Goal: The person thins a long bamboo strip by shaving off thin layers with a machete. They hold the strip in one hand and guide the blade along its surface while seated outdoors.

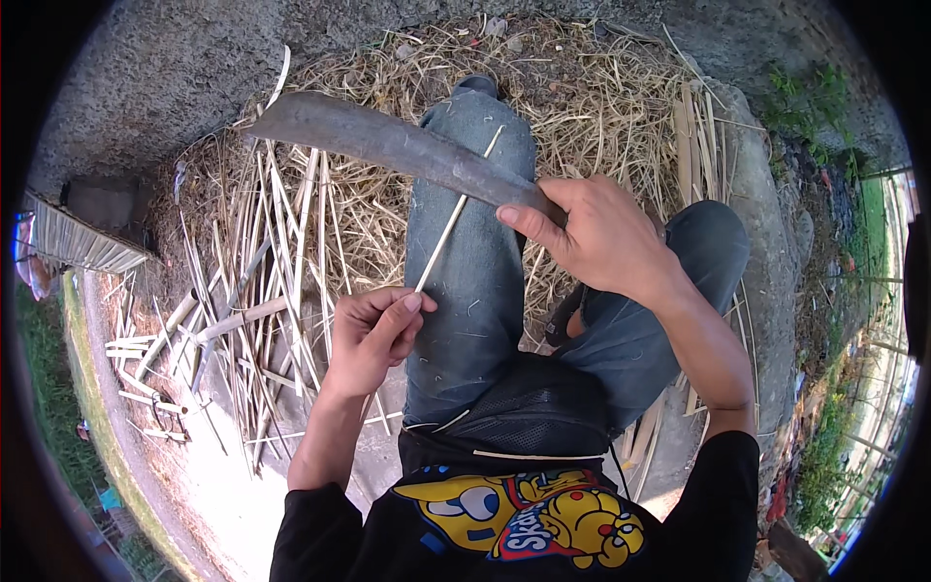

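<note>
My right hand (601, 238) is closed round the near end of a machete (388, 141); its handle is hidden in my palm. The broad dark blade points left across my outstretched leg (465, 252), which is in worn jeans. In my left hand (380, 335), thumb and fingers pinch the lower end of a thin pale bamboo strip (444, 236). The strip slants up and away over the leg and passes beneath the blade, with its far tip showing beyond. Whether the edge touches the strip I cannot tell. Small shavings cling to the jeans.
Dry shavings (601, 107) cover the ground ahead. Long split bamboo strips (310, 209) and cut bamboo pieces (238, 320) lie to the left. More flat strips (693, 145) rest at the right. A rough concrete wall (204, 78) stands at the far side. A black pouch (543, 403) sits on my lap.
</note>
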`<action>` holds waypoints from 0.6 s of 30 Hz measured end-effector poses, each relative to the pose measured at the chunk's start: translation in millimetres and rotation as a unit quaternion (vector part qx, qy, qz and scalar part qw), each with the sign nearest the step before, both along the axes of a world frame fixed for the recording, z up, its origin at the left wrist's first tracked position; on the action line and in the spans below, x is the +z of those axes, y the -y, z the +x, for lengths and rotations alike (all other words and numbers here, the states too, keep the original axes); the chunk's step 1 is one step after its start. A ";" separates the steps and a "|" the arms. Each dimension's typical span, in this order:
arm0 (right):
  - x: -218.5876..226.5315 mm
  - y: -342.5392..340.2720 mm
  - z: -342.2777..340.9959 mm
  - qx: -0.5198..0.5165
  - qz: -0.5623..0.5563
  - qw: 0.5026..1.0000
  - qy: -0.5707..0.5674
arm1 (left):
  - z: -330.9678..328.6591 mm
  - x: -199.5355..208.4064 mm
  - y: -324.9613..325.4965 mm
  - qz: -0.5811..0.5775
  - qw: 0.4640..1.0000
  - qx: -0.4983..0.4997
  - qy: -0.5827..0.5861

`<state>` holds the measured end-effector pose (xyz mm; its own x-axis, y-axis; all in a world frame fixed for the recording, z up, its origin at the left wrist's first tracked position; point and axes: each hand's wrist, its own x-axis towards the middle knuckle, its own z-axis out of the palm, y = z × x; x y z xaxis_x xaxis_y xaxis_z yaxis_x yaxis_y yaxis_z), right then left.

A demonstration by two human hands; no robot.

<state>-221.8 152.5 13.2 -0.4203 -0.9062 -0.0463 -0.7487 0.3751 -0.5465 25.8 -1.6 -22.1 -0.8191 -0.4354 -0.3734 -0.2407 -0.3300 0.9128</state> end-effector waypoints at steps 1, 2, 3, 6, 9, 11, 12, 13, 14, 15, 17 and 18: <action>0.5 2.2 -3.1 -0.001 -0.001 1.000 0.000 | 2.1 -1.6 0.8 0.004 1.000 0.002 -0.009; 1.3 4.2 -7.4 -0.029 -0.029 0.999 0.024 | 1.6 -0.7 0.5 0.005 1.000 0.002 -0.007; 1.3 5.2 -10.0 -0.058 -0.057 0.996 0.047 | -0.3 1.2 1.0 0.011 1.000 -0.005 -0.006; 1.2 1.1 -4.2 -0.035 -0.026 0.998 0.045 | 3.9 -2.8 4.0 0.028 0.999 -0.017 -0.015; -1.4 -0.3 -3.5 -0.001 -0.013 1.000 0.024 | 5.5 -0.9 3.5 0.041 0.999 -0.018 -0.015; 1.7 3.2 -4.2 -0.065 -0.047 0.992 0.101 | 4.6 0.0 3.1 0.037 0.999 -0.013 -0.007; -2.1 2.2 -4.3 -0.062 -0.039 0.995 0.064 | 3.6 -0.6 3.5 0.065 0.998 -0.012 -0.007; -2.5 0.0 -0.3 -0.062 -0.039 0.995 0.064 | 3.2 -1.4 3.5 0.093 0.996 -0.012 -0.008; -2.0 -3.4 6.2 -0.022 -0.012 0.997 0.068 | 3.4 -3.6 4.6 0.092 0.996 -0.015 -0.009; -2.4 -4.9 9.5 0.017 0.016 0.997 0.072 | 5.7 -6.3 5.9 0.092 0.996 -0.015 -0.010; -6.4 -3.0 8.5 0.029 -0.018 0.998 0.043 | 6.0 -5.9 6.2 0.093 0.996 -0.015 -0.010; -4.3 -1.9 8.4 0.015 -0.006 0.998 0.060 | 3.9 -2.0 5.9 0.092 0.996 -0.013 -0.010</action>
